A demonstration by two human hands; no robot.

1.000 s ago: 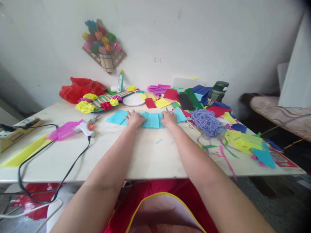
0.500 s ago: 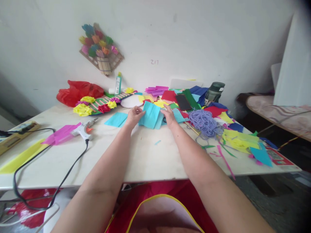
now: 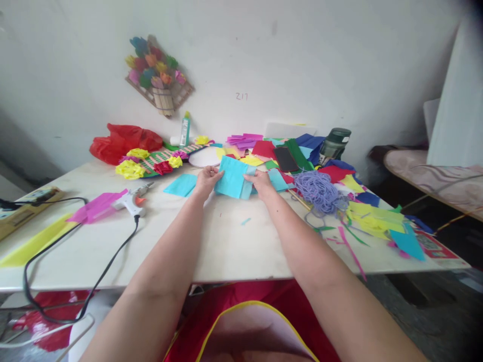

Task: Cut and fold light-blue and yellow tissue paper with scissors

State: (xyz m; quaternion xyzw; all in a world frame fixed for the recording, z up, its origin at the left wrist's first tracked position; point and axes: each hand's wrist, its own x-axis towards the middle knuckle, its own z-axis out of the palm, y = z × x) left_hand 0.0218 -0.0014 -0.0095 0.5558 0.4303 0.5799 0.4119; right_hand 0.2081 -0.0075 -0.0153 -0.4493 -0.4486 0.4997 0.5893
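Note:
Both hands reach out to the far middle of the white table (image 3: 234,241). My left hand (image 3: 207,181) and my right hand (image 3: 260,182) pinch the two sides of a light blue paper sheet (image 3: 233,177) and hold it raised off the table, tilted up towards me. Another light blue sheet (image 3: 181,185) lies flat just left of my left hand. More light blue paper (image 3: 278,179) lies right of my right hand.
A hot glue gun (image 3: 130,200) with a black cord lies left, beside pink paper (image 3: 94,207). Purple yarn (image 3: 319,191), coloured paper scraps, a dark phone (image 3: 286,159), a green jar (image 3: 335,143), a glue bottle (image 3: 184,128) and paper flowers (image 3: 132,168) crowd the far side.
The blue sheet was pressed flat under both hands a second ago. It has since been lifted off the table and is now held up between both hands.

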